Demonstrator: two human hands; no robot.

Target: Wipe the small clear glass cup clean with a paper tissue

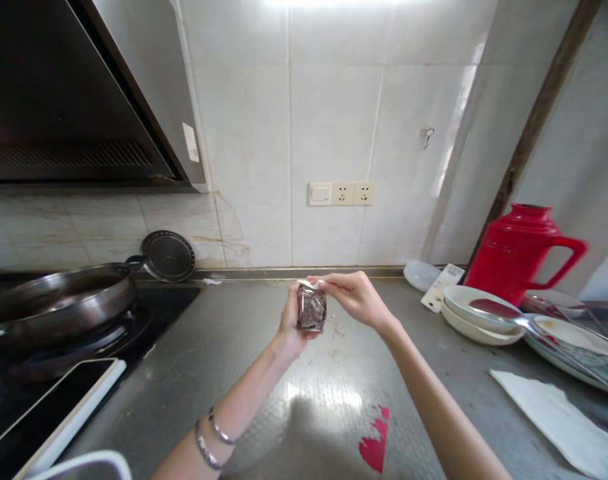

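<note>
My left hand (pixel 290 328) is wrapped round a small clear jar (pixel 312 311) with dark brown contents, raised above the metal counter. At the jar's top, my right hand (pixel 353 297) pinches a thin white piece (pixel 311 285) that looks like tissue or paper. Its fingers are closed against the rim, and the fingertips partly hide the white piece. Two silver bangles circle my left wrist. Below the hands, a torn red scrap (pixel 375 445) lies flat on the counter (pixel 264 427).
A steel pan (pixel 64 303) sits on the black stove at left, near a white-edged device (pixel 59 413). To the right are a red thermos jug (pixel 514 253), stacked white bowls (pixel 477 327), a metal ladle (pixel 531 325), plates and a white paper napkin (pixel 559 417).
</note>
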